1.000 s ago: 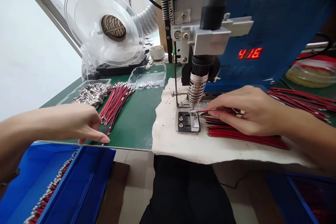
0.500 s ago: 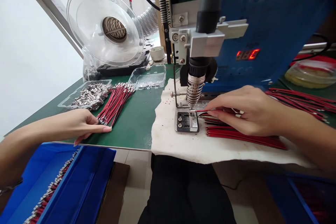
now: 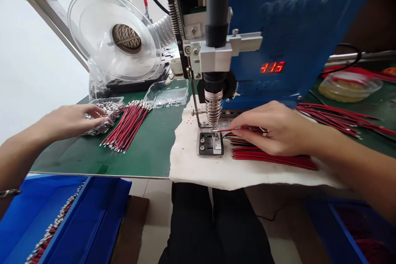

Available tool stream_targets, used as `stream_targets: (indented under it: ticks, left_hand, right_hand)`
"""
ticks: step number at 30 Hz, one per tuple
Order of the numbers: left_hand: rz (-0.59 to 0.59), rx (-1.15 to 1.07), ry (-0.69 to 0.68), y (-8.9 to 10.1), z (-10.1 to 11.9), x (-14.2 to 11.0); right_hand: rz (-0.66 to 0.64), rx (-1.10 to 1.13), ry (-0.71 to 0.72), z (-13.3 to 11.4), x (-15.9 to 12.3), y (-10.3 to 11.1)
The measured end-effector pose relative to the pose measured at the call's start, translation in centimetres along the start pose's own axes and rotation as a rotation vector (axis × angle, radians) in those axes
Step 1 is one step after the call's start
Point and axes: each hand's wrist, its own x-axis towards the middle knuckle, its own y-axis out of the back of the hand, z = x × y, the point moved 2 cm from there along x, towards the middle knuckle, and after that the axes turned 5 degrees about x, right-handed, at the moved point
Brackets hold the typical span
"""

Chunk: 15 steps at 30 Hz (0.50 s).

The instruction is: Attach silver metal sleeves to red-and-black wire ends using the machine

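My right hand point(image 3: 272, 128) pinches a red wire point(image 3: 225, 130) between thumb and fingertips. The wire's left end meets a small metal connector point(image 3: 214, 130) on the fixture block point(image 3: 210, 144), right under the soldering head point(image 3: 213, 105). My left hand point(image 3: 72, 121) reaches over the clear tray of small metal connectors point(image 3: 115, 109), with thumb and forefinger apart at the pile. Its other fingers are partly hidden. Next to it on the green table lies a bundle of red and black wires point(image 3: 126, 126) with metal connectors at their far ends.
More red and black wires point(image 3: 272, 159) lie on the white cloth point(image 3: 192, 169) below my right hand. A second clear tray point(image 3: 167, 93) holds a few connectors. The blue machine point(image 3: 297, 41) shows lit digits. A blue bin point(image 3: 89, 218) stands below the table's left edge.
My left hand has moved from the near end of the wire bundle up and left to the connector tray. My right hand still holds the wire at the fixture. The view has shifted slightly.
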Motion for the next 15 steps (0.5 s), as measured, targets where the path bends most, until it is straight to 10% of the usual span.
stream_targets:
  ticks: [15]
  left_hand:
    - [0.18,0.232,0.197,0.7,-2.5,0.7]
  right_hand:
    - [0.002,-0.012,0.029,-0.2,0.0,0.2]
